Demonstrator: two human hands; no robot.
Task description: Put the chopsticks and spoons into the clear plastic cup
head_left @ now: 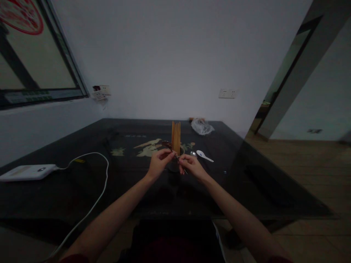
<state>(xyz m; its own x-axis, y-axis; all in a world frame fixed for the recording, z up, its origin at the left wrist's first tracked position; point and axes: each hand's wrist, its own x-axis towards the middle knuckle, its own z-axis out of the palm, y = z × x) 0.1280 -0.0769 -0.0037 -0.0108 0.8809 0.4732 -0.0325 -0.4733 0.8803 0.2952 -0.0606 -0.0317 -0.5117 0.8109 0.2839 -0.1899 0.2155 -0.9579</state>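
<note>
Between my two hands is a dark, shiny spoon (166, 144), its bowl tipped up to the left and its thin handle slanting down to the right. My left hand (160, 160) pinches the handle just below the bowl. My right hand (193, 166) is closed on the handle's lower part. Right behind the hands, several wooden chopsticks (176, 137) stand upright in a round holder (173, 167), which the hands partly hide. Beside my right hand lie a metal spoon (193, 153), of which only the bowl shows, and a white spoon (204, 156).
The dark glossy table (131, 197) has a bird-and-flower picture on it. A clear plastic bag (202, 126) lies near the wall. At the left, a white device (30, 172) trails a white cable (106, 175) over the front edge. A dark flat object (267, 184) lies at the right.
</note>
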